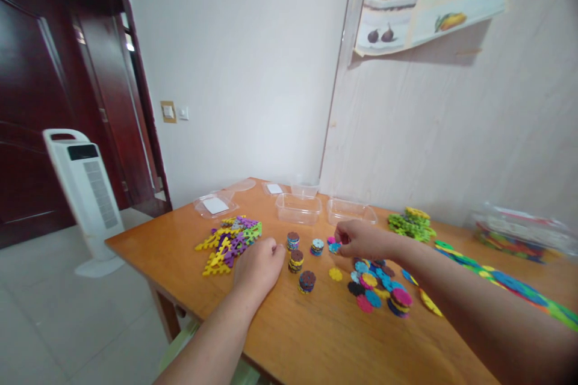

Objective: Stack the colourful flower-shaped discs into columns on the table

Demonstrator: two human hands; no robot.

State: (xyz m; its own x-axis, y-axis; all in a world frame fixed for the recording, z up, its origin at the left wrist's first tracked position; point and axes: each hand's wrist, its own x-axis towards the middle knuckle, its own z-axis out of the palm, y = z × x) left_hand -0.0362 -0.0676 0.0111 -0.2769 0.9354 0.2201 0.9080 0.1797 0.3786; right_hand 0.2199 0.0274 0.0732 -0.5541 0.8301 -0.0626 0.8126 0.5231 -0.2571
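My left hand [259,264] rests on the table, curled into a loose fist, with nothing showing in it. Beside it stand short stacks of notched plastic discs: a brown-topped stack [296,261], a second brown-topped stack [307,281], a third [293,240] farther back, and a light-blue-topped stack [316,246]. Fingers and thumb of my right hand [356,238] pinch at a blue disc [334,248], with a pink disc [332,240] just behind it. Loose mixed discs [372,281] lie below my right wrist, near a pink-topped stack [400,301].
Yellow, purple and green interlocking pieces [228,243] lie left. Clear tubs [298,209] and lids [215,205] line the back. A green pile [410,225], a filled plastic box [519,240] and a strip of joined discs [510,283] lie right.
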